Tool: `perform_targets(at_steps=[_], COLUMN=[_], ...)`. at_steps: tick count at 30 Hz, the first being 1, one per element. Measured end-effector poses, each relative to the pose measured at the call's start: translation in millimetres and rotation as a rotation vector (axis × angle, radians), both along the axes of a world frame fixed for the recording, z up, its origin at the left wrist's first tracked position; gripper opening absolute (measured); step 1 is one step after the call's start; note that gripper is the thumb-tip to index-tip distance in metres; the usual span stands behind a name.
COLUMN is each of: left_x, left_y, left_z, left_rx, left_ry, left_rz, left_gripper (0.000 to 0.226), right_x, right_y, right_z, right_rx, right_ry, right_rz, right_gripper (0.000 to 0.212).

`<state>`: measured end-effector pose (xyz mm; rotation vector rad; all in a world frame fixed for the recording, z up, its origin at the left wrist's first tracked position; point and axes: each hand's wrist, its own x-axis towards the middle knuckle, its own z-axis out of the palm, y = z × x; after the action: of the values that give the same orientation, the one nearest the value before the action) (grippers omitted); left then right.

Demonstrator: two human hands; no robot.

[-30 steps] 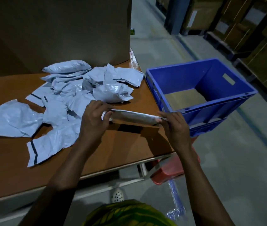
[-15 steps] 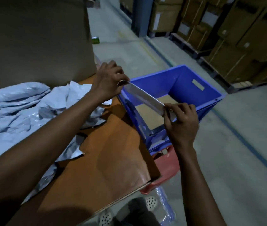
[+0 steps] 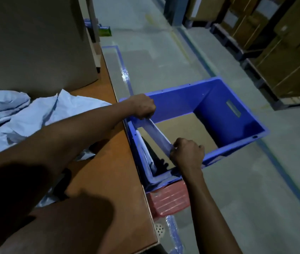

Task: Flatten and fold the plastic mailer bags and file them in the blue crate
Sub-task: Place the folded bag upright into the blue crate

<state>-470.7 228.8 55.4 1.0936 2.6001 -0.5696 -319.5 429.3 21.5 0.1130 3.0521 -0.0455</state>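
Folded mailer (image 3: 156, 135) pinched endwise by left hand (image 3: 143, 107), right hand (image 3: 187, 153), inside blue crate (image 3: 237, 143) near table-side wall.

Crate (image 3: 224, 85) right of table (image 3: 108, 180); mailer pile (image 3: 26, 116) on table, left.

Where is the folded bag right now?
In the head view, the folded bag is stretched between the left hand and right hand, in the blue crate at its end nearest the table, just right of the filed bags.
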Motion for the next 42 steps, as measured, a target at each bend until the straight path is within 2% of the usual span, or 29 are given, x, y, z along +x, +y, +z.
perform_targets(at_steps=[4, 7, 10, 17, 21, 27, 31, 34, 39, 42], left_x=[-14.3, -17.3, -17.5, -15.3, -6.7, -3.2, 1.5, 8.0, 33.4, 63.4], left_y=[12.8, 15.1, 11.2, 13.5, 21.1, 19.4, 16.9, 12.3, -4.1, -27.8], left_z=[-26.1, -36.6, -42.5, -45.3, -49.4, -51.7, -45.5, -32.5, -2.7, 20.6], left_rx=[-0.147, -0.19, -0.247, -0.072, -0.115, -0.152, -0.119, -0.07, 0.182, 0.432], left_ry=[-0.139, -0.179, -0.232, -0.327, -0.371, -0.388, -0.375, -0.414, -0.402, -0.264], left_rz=[0.023, 0.038, 0.061, 0.113, 0.13, 0.206, 0.228, 0.263, 0.397, 0.477], left_gripper=[0.031, 0.027, 0.032, 0.038, 0.031, 0.03, 0.034, 0.034, 0.043, 0.047], right_x=[-17.4, -26.4, -30.2, -45.3, -48.1, -48.2, -48.2, -48.4, -45.6, -37.1], right_y=[-13.9, -26.5, -37.8, -39.5, -47.5, -54.6, -44.2, -34.0, -27.5, -36.9], right_z=[-12.6, -23.1, -32.8, -40.6, -47.6, -48.6, -47.2, -39.6, -31.0, -20.8], right_rx=[0.05, 0.066, 0.047, -0.171, -0.245, -0.316, -0.307, -0.481, -0.613, -0.637], right_ry=[-0.212, -0.333, -0.429, -0.643, -0.729, -0.783, -0.707, -0.692, -0.661, -0.47], right_rz=[0.076, 0.158, 0.206, 0.124, 0.128, 0.086, 0.051, -0.035, -0.003, 0.105], right_gripper=[0.028, 0.031, 0.034, 0.056, 0.056, 0.056, 0.054, 0.057, 0.054, 0.038])
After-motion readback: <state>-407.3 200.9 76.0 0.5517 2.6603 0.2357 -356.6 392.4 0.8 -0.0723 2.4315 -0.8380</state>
